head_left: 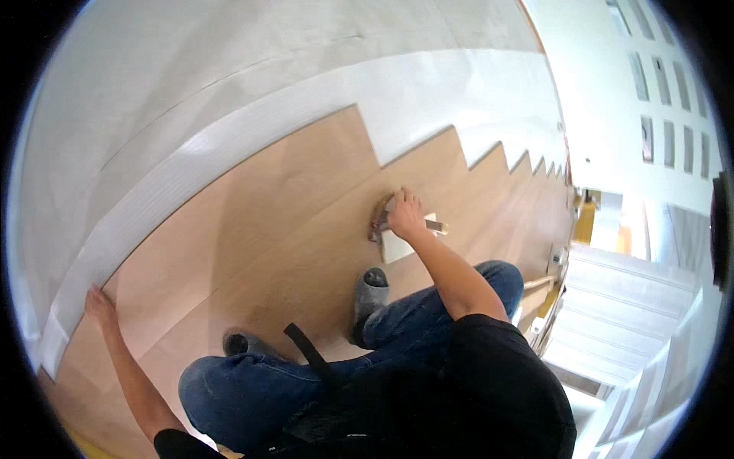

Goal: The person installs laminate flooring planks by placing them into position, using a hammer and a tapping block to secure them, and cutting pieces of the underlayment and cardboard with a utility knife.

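Note:
My left hand (102, 308) rests at the outer edge of a light wood plank (199, 222) on the left, its fingers lying on the board beside the white underlayment (191, 157). Near the middle, my right hand (407, 213) is closed on what looks like a hammer (437, 228), gripping it near its dark head. A pale rectangular block (397, 249) lies on the planks just under the hammer, partly hidden by my hand and forearm.
Staggered plank ends step away to the right. Bare grey subfloor (267, 38) borders the underlayment. My slippered feet (371, 291) and bent knees are on the planks. A white wall (612, 138) runs along the right, with yellowish objects (587, 206) and boards farther off.

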Action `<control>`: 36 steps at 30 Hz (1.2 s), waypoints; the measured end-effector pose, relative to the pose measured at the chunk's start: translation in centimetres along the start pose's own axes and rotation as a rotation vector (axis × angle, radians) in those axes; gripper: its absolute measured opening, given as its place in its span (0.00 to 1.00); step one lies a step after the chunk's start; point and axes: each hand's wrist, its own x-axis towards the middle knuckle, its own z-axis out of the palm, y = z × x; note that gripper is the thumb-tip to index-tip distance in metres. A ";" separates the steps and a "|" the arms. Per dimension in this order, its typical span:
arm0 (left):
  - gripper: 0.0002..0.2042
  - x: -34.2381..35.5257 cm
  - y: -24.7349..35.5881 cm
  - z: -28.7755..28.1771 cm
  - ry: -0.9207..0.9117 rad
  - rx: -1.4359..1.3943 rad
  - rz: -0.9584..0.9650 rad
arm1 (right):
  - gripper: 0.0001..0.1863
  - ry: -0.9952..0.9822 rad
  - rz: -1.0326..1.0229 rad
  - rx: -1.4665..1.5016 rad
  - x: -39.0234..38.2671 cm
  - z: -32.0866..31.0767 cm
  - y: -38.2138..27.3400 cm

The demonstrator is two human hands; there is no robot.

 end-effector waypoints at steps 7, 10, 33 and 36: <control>0.17 -7.0 17.8 -2.5 0.281 0.230 0.404 | 0.38 -0.063 0.112 0.163 0.6 0.0 5.9; 0.13 -8.8 22.6 -3.6 0.349 0.033 0.428 | 0.36 -0.149 0.041 0.246 0.7 0.8 8.1; 0.07 -23.1 38.4 -2.7 -0.169 -0.326 0.410 | 0.27 -0.434 -0.250 -0.323 -5.6 6.1 20.1; 0.06 -24.4 39.6 -3.0 -0.205 -0.353 0.444 | 0.23 -0.280 -0.313 -0.199 -5.4 7.1 19.8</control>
